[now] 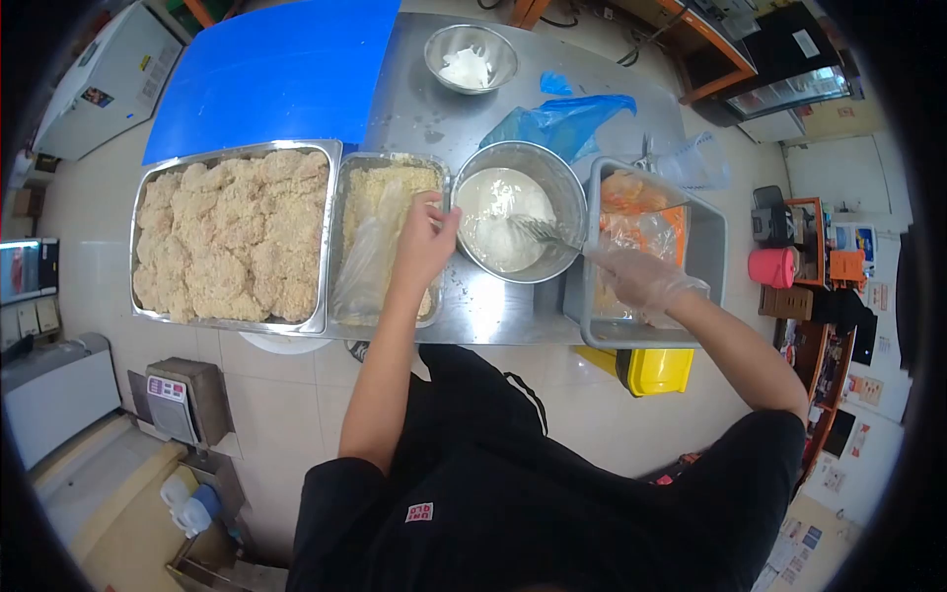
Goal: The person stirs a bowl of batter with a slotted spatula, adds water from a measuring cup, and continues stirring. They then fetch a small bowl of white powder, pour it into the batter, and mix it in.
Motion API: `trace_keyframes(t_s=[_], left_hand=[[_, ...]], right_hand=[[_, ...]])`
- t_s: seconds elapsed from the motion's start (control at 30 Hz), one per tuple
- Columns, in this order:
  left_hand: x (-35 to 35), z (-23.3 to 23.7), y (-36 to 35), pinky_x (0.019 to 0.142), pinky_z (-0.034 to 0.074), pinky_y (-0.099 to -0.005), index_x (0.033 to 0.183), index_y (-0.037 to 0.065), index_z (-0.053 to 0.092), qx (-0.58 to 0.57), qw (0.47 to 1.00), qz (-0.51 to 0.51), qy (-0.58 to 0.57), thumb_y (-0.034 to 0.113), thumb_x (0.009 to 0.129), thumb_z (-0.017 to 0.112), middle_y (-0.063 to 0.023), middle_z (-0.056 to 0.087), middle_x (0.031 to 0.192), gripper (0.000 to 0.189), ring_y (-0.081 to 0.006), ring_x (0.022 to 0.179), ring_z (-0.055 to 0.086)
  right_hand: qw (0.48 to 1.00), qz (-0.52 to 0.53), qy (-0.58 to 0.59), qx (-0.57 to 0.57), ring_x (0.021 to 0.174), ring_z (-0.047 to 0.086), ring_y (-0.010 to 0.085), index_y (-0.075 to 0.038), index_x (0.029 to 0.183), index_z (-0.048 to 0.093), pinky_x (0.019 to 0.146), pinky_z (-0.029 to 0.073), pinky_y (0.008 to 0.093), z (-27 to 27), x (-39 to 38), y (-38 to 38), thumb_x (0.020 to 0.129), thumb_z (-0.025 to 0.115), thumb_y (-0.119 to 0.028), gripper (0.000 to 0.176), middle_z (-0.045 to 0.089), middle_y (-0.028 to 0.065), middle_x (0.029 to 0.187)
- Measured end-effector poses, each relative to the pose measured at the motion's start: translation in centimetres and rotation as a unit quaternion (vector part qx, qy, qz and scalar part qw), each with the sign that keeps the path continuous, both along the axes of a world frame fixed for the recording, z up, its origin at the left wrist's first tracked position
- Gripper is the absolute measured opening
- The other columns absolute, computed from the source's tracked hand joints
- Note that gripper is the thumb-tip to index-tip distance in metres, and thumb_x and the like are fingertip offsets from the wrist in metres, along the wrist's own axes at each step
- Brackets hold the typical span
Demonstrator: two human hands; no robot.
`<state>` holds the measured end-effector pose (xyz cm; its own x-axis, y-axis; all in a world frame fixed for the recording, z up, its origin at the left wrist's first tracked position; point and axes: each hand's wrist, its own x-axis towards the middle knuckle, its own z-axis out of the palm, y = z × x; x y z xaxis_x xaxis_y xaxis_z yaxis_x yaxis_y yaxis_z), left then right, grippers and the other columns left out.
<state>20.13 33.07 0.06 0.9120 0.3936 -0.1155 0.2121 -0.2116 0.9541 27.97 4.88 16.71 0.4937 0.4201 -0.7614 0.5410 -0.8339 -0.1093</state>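
A metal pot (570, 197) of white, creamy batter (488, 212) stands in the middle of the steel table. My right hand (636, 279), in a clear plastic glove, is closed on the handle of a wire whisk (538, 229), whose wires dip into the batter. My bare left hand (426, 237) has its fingers curled at the pot's left rim, the thumb against the edge. Beneath that hand lies a metal tray of pale crumbs (380, 183) with a clear plastic bag (363, 259) on top.
A large metal tray (326, 296) heaped with crumb-coated pieces (232, 232) stands at left. Behind it is a blue board (276, 74). A grey tub (706, 257) with orange-toned bagged contents sits at right. Farther back are a blue plastic bag (562, 123) and a metal bowl (472, 59) containing white stuff.
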Motion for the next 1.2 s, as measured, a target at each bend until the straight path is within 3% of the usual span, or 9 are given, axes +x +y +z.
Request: trace_keyframes(t_s=[0.13,0.3,0.43,0.53,0.63,0.83,1.03,1.13,1.2], left_hand=[[1.0,-2.8,-0.1,0.059,0.052,-0.0335,0.119,0.003,0.047,-0.037,0.996,-0.066,0.039,0.016,0.096,0.062,-0.0111,0.06,0.087,0.03,-0.0199,0.068,0.065],[1.0,-1.7,-0.8,0.05,0.054,-0.0332,0.111,0.004,0.045,-0.13,0.989,-0.057,0.046,0.01,0.095,0.057,-0.0105,0.058,0.084,0.021,-0.0203,0.059,0.065],[1.0,-1.9,-0.6,0.048,0.054,-0.0329,0.102,0.005,0.044,-0.166,0.984,-0.06,0.022,0.009,0.092,0.057,-0.0074,0.054,0.072,0.016,-0.0191,0.054,0.062],[0.9,-1.7,-0.4,0.046,0.054,-0.0322,0.1,0.005,0.044,-0.191,0.978,-0.075,0.024,0.008,0.092,0.056,-0.007,0.053,0.073,0.015,-0.0174,0.055,0.06],[0.8,-1.6,-0.5,0.045,0.054,-0.0315,0.099,0.005,0.044,-0.186,0.98,-0.066,0.01,0.007,0.092,0.056,-0.0068,0.053,0.075,0.014,-0.0162,0.055,0.06],[0.8,-2.1,-0.6,0.046,0.054,-0.0315,0.103,0.005,0.046,-0.208,0.976,-0.061,-0.001,0.007,0.092,0.055,-0.0071,0.055,0.075,0.014,-0.0168,0.056,0.062],[1.3,-3.6,-0.7,0.047,0.056,-0.0309,0.11,0.004,0.047,-0.216,0.974,-0.072,0.009,0.007,0.093,0.055,-0.0089,0.057,0.079,0.019,-0.0171,0.058,0.064],[0.8,-2.8,-0.6,0.048,0.057,-0.0307,0.113,0.004,0.047,-0.233,0.971,-0.061,0.004,0.007,0.094,0.055,-0.0095,0.058,0.083,0.021,-0.0169,0.06,0.064],[1.3,-4.4,-0.8,0.047,0.057,-0.0305,0.115,0.005,0.047,-0.247,0.967,-0.059,-0.008,0.007,0.095,0.055,-0.0096,0.058,0.085,0.022,-0.0166,0.06,0.064]], right_hand=[[0.988,0.138,0.008,-0.069,0.105,0.066,0.0387,-0.01,0.151,0.038,0.091,0.053,0.0469,2.3,-2.3,2.7,0.1,0.047,-0.012,0.052,0.063,0.0229,0.115],[0.997,0.046,-0.004,-0.065,0.106,0.066,0.0384,-0.012,0.153,0.032,0.09,0.053,0.0476,0.3,-2.3,5.9,0.096,0.049,-0.006,0.06,0.063,0.023,0.117],[0.983,0.141,-0.116,-0.017,0.107,0.066,0.0376,-0.011,0.153,0.032,0.09,0.054,0.0467,-1.7,-2.0,3.3,0.094,0.048,-0.004,0.061,0.063,0.0237,0.117],[0.989,0.132,-0.007,-0.066,0.107,0.066,0.0369,-0.011,0.153,0.032,0.09,0.054,0.0465,1.0,-4.3,4.7,0.095,0.045,-0.005,0.06,0.063,0.0245,0.117],[0.978,0.151,-0.111,0.089,0.106,0.067,0.0363,-0.014,0.156,0.028,0.089,0.054,0.046,-5.9,-2.5,2.4,0.092,0.045,-0.001,0.067,0.063,0.024,0.117],[0.989,0.115,-0.06,-0.074,0.11,0.066,0.0385,-0.01,0.153,0.032,0.091,0.054,0.0476,0.0,-2.8,2.8,0.094,0.045,-0.001,0.061,0.063,0.0249,0.125],[0.978,0.145,-0.114,0.103,0.11,0.064,0.0396,-0.013,0.157,0.028,0.089,0.054,0.0472,-4.8,-0.1,2.9,0.091,0.053,-0.003,0.072,0.066,0.0237,0.114],[0.991,0.095,-0.06,0.07,0.108,0.066,0.0353,-0.009,0.154,0.035,0.089,0.054,0.0438,-5.0,2.5,0.3,0.091,0.059,-0.01,0.068,0.067,0.0189,0.11],[0.974,-0.175,0.098,0.105,0.111,0.065,0.027,-0.007,0.152,0.039,0.095,0.051,0.0398,-0.9,2.4,-1.1,0.094,0.061,-0.018,0.063,0.066,0.0168,0.118]])
